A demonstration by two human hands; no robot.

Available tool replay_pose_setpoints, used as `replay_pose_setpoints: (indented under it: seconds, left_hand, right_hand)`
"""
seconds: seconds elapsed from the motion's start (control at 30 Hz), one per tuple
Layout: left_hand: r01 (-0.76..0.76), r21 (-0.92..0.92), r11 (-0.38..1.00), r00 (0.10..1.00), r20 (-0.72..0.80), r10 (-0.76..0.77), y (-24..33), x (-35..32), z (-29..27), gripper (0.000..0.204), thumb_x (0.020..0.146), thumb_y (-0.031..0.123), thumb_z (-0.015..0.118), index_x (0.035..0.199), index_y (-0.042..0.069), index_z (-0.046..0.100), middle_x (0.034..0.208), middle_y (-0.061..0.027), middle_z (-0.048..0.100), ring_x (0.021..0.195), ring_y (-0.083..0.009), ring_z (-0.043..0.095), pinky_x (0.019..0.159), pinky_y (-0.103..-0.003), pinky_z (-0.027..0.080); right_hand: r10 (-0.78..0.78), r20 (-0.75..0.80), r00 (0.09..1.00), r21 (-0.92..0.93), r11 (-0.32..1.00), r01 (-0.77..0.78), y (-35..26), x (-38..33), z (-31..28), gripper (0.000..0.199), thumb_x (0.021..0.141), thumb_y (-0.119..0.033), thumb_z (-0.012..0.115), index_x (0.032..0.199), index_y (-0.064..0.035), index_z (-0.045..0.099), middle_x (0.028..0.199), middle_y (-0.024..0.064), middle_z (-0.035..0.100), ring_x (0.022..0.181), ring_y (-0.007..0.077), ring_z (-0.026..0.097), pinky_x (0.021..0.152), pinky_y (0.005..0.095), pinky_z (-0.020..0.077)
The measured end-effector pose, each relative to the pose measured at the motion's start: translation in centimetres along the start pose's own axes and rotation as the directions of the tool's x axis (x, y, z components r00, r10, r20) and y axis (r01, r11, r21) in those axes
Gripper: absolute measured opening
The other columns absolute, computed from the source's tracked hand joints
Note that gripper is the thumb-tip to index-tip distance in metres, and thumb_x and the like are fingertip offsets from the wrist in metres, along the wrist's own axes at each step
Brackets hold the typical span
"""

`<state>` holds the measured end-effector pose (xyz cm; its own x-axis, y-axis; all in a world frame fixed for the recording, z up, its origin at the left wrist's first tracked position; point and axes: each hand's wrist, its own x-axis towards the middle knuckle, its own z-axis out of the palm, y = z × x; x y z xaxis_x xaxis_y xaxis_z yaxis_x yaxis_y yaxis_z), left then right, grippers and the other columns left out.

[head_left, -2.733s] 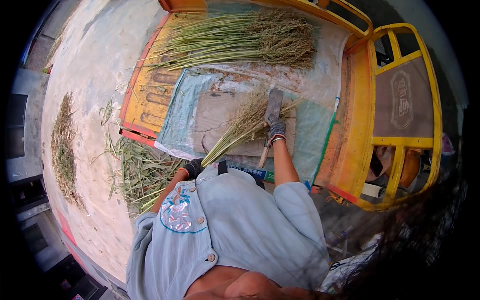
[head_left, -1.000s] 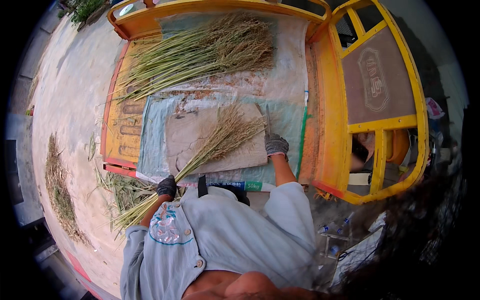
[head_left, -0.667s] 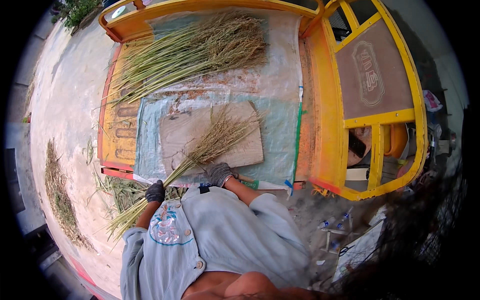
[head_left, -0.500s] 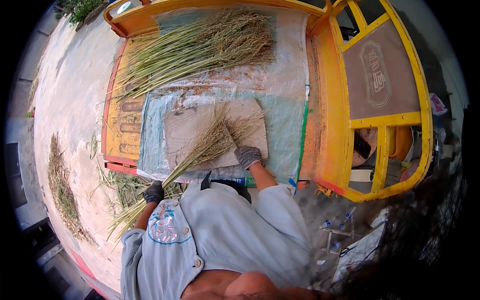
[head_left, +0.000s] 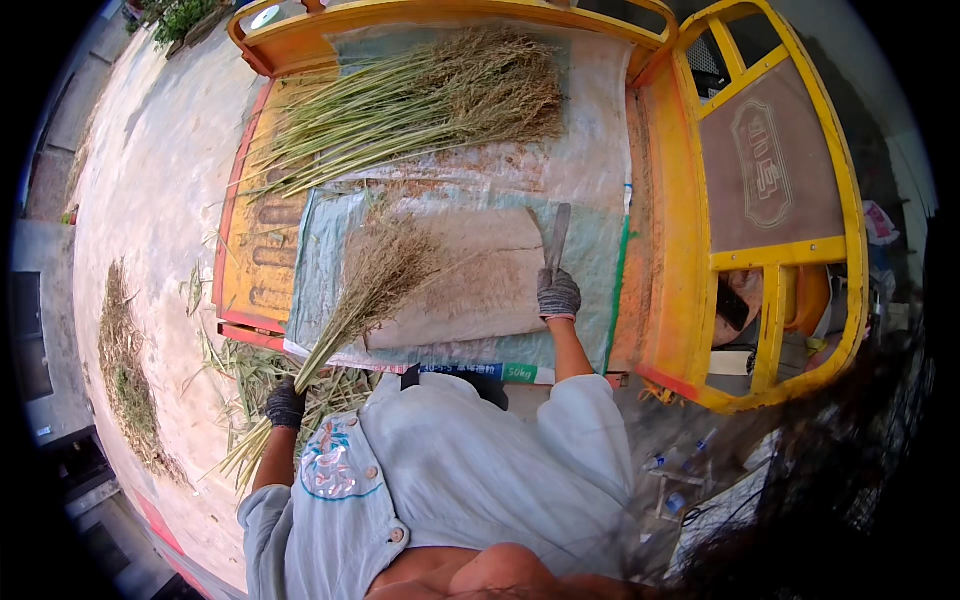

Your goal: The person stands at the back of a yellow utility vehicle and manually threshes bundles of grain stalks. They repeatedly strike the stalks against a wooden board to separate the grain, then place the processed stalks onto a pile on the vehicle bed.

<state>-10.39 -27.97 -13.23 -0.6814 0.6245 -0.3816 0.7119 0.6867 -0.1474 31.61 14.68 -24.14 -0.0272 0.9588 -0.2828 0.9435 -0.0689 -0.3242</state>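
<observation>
My left hand (head_left: 286, 404), in a dark grey glove, is closed round the stems of a bundle of grain stalks (head_left: 372, 285). Their brownish seed heads lie over the left part of a flat board (head_left: 470, 290). In my right hand (head_left: 559, 294), also gloved in grey stripes, is a knife (head_left: 560, 236) with a long flat metal blade pointing away from me. That hand is at the board's right edge, with the blade apart from the stalks. The knife's handle is hidden in my fingers.
A larger pile of grain stalks (head_left: 420, 105) lies at the back of the orange cart bed (head_left: 262, 215), over a pale plastic sheet (head_left: 590, 170). A yellow metal frame (head_left: 770, 255) rises at the right. Leafy stalk scraps (head_left: 245, 375) lie at the near left.
My right hand has moved right with the knife, off the seed heads to the board's edge. The bundle has shifted left on the board, and my left hand has moved slightly left and nearer me.
</observation>
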Motion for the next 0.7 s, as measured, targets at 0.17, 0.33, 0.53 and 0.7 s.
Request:
replay_pose_setpoints:
  seconds: [0.17,0.33,0.53,0.7]
  left_hand:
    - [-0.102,0.093,0.990,0.994,0.060,0.096,12.2,2.2,4.2,0.034,0.085,0.019,0.048,0.119,0.013,0.047,0.099,-0.0194,0.056,0.072,-0.0358,0.062,0.060,-0.048,0.048]
    - [-0.290,0.128,0.949,0.946,0.188,0.263,14.4,1.4,7.0,0.058,0.087,0.020,0.044,0.141,0.017,0.020,0.103,-0.0212,0.053,0.071,-0.0331,0.062,0.056,-0.046,0.049]
    - [-0.311,-0.022,0.950,0.896,0.325,0.301,14.1,3.6,4.3,0.058,0.083,0.033,0.053,0.133,0.010,0.035,0.097,-0.0232,0.059,0.084,-0.0366,0.062,0.069,-0.048,0.048]
    - [-0.184,-0.380,0.906,0.834,0.427,0.349,11.5,5.0,14.1,0.043,0.068,0.045,0.065,0.089,0.007,0.066,0.084,-0.0208,0.064,0.082,-0.0345,0.062,0.072,-0.044,0.049]
  right_hand:
    - [-0.141,-0.032,0.990,0.094,0.985,0.143,-2.4,-7.7,-1.0,0.039,0.085,-0.039,0.050,0.094,-0.0023,0.060,0.086,0.0193,0.062,0.076,0.0357,0.061,0.071,0.0468,0.0463]
    - [-0.672,0.215,0.709,0.068,0.735,0.675,-8.4,-14.2,1.0,0.032,0.086,-0.033,0.046,0.097,-0.0053,0.058,0.086,0.0162,0.064,0.076,0.0334,0.062,0.070,0.0459,0.0466]
    - [-0.658,0.568,0.494,0.126,0.663,0.738,-12.7,-14.6,5.2,0.040,0.086,-0.040,0.045,0.102,-0.0062,0.058,0.098,0.0181,0.064,0.088,0.0310,0.063,0.076,0.0448,0.0486]
    - [-0.550,0.702,0.452,0.164,0.744,0.648,-13.9,-14.1,2.5,0.049,0.084,-0.045,0.045,0.108,-0.0036,0.055,0.099,0.0202,0.063,0.090,0.0353,0.062,0.078,0.0463,0.0478]
